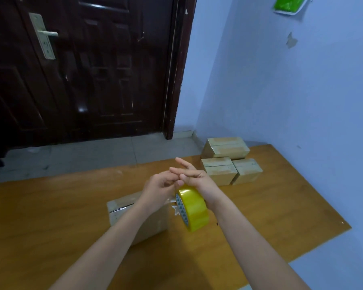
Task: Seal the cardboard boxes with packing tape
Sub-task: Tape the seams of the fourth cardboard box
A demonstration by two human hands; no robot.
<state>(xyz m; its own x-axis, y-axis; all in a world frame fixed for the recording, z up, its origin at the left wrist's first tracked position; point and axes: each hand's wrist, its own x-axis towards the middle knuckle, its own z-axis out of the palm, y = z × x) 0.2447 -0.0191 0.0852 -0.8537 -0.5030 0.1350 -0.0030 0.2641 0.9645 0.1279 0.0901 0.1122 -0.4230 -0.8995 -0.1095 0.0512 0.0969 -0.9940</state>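
A yellow packing tape roll (194,208) hangs on edge just right of a cardboard box (155,223) on the wooden table (270,206). My right hand (197,174) is directly above the roll and touches its top, fingers stretched out to the left; its thumb is hidden. My left hand (160,184) has its fingers curled at the top of the roll and pinches at the tape there. My left forearm crosses the box and hides much of its top. A glossy strip of tape runs over the box's left end, and crumpled clear tape (177,210) sticks up at its right edge.
Three taped cardboard boxes (226,148) (218,170) (247,170) sit grouped at the table's far right, near the blue wall. A dark door (82,70) and grey floor lie beyond the table's far edge. The table's right edge (323,241) ends short of the wall.
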